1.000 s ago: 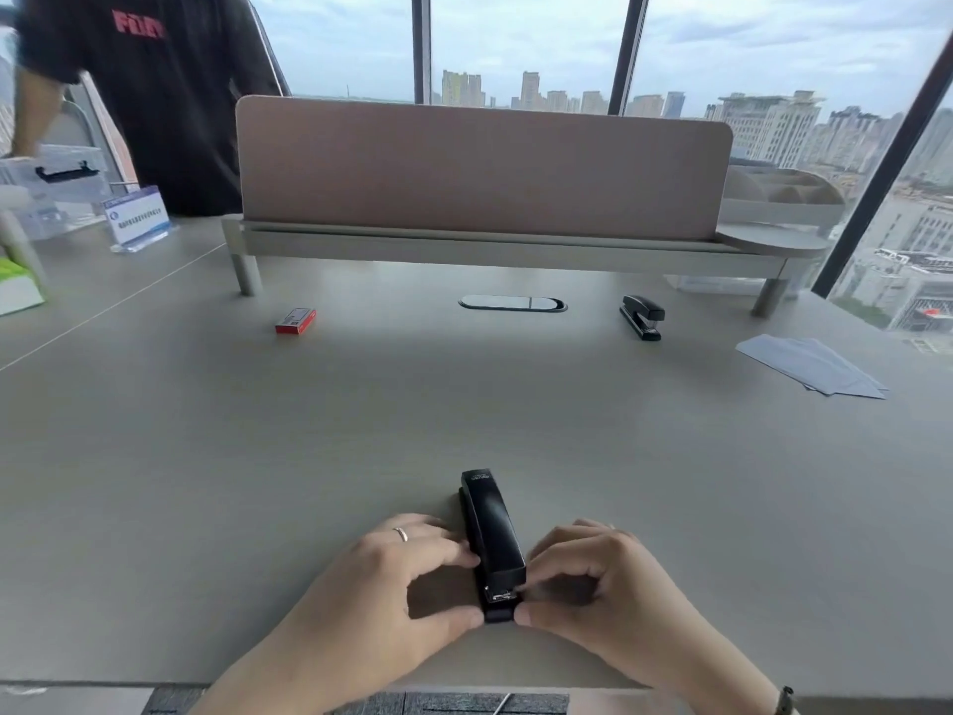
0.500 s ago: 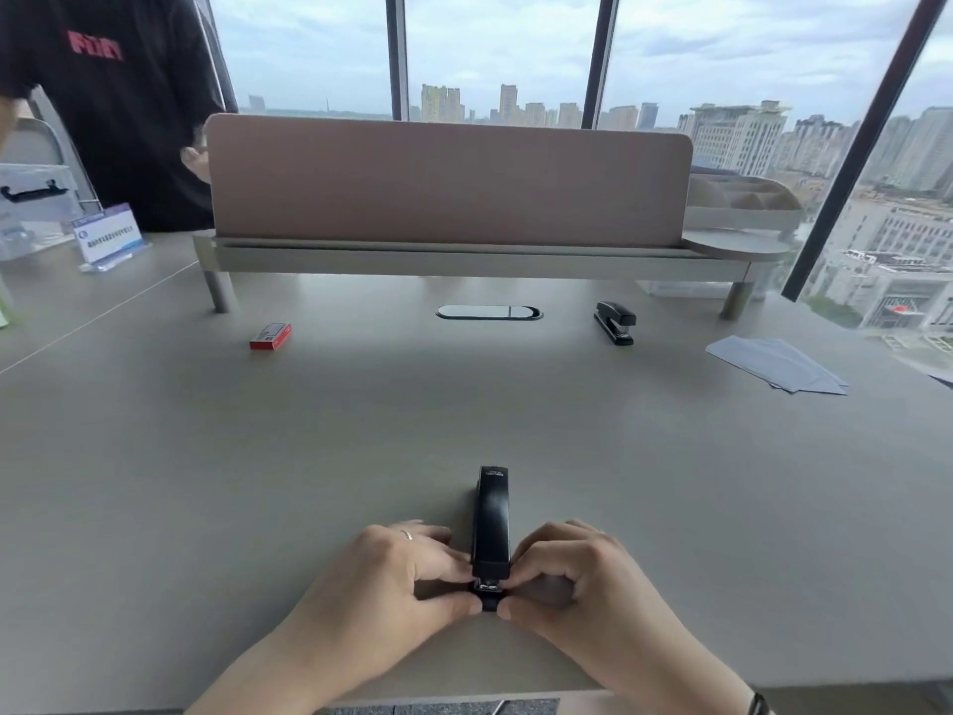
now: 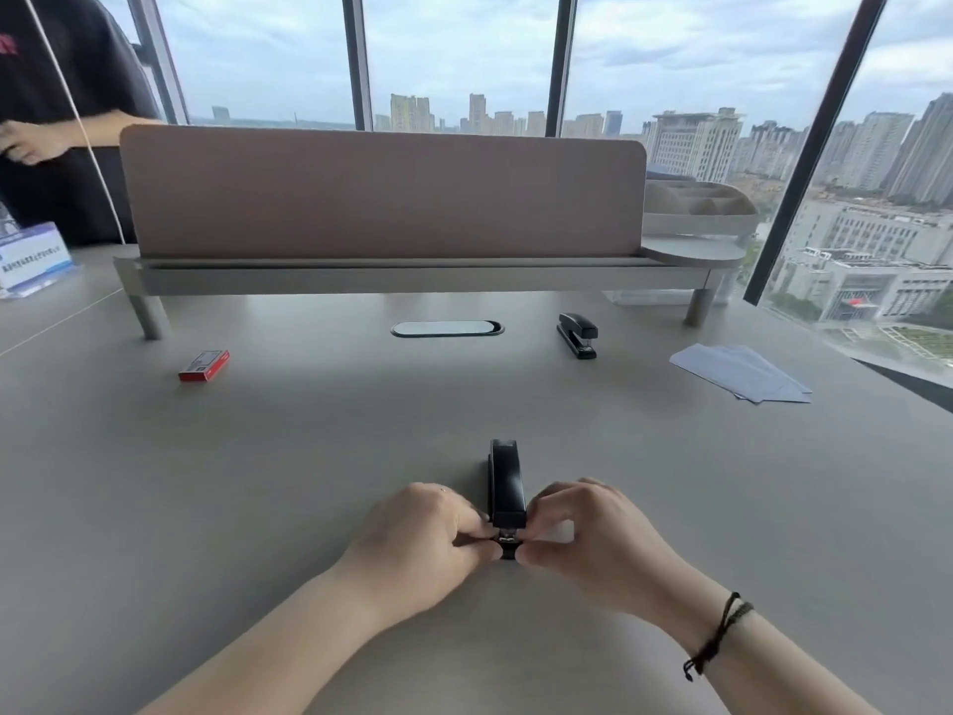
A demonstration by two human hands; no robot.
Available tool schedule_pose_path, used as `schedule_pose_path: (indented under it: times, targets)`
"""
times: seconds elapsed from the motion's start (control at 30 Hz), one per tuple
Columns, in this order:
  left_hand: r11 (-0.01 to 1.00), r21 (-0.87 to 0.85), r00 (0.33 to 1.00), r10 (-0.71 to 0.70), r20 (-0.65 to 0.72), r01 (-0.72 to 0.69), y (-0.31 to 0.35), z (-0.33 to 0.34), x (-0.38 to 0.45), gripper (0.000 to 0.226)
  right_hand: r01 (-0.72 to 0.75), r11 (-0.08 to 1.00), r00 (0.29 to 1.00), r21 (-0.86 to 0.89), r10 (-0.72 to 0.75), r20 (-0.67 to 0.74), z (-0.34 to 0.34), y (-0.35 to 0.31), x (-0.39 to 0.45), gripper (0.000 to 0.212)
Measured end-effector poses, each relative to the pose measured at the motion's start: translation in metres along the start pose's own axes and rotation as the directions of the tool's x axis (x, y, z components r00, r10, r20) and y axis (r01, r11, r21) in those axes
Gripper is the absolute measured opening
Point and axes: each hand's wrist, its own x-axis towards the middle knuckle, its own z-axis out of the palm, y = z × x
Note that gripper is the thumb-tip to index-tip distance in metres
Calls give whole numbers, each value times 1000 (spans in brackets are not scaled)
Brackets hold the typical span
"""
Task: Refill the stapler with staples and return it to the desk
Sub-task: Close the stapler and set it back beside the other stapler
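Note:
A long black stapler point(image 3: 506, 482) lies on the grey desk point(image 3: 258, 482) in front of me, pointing away. My left hand point(image 3: 423, 541) pinches its near end from the left, and my right hand point(image 3: 593, 539) pinches the same end from the right. A bit of metal shows at that near end between my fingertips. A red box of staples point(image 3: 204, 365) lies far off at the left. A second black stapler point(image 3: 578, 334) rests at the back right.
A raised shelf with a pink divider panel point(image 3: 381, 193) spans the back of the desk. An oval cable port point(image 3: 446, 328) sits below it. White papers point(image 3: 742, 373) lie at the right. A person in a dark shirt point(image 3: 56, 121) stands at the far left by a small sign point(image 3: 33, 260).
The stapler has turned from a slant to point straight away from me. Both hands kept their grip on its near end. The camera view has tilted up and drawn back.

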Motion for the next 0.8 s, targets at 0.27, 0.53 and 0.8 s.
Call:
schedule_pose_path:
  times: [0.27, 0.53, 0.8]
  targets:
    - [997, 46, 998, -60, -8, 60, 10, 12, 83, 23, -60, 997, 994, -49, 55, -100, -20, 50, 57, 12]
    - [989, 86, 991, -115, -63, 120, 12, 29, 176, 23, -99, 991, 976, -87, 80, -203, -38, 101, 130, 12]
    - [986, 72, 981, -142, -132, 153, 4, 45, 257, 26, -199, 976, 945, -82, 169, -280, -50, 144, 190, 11]
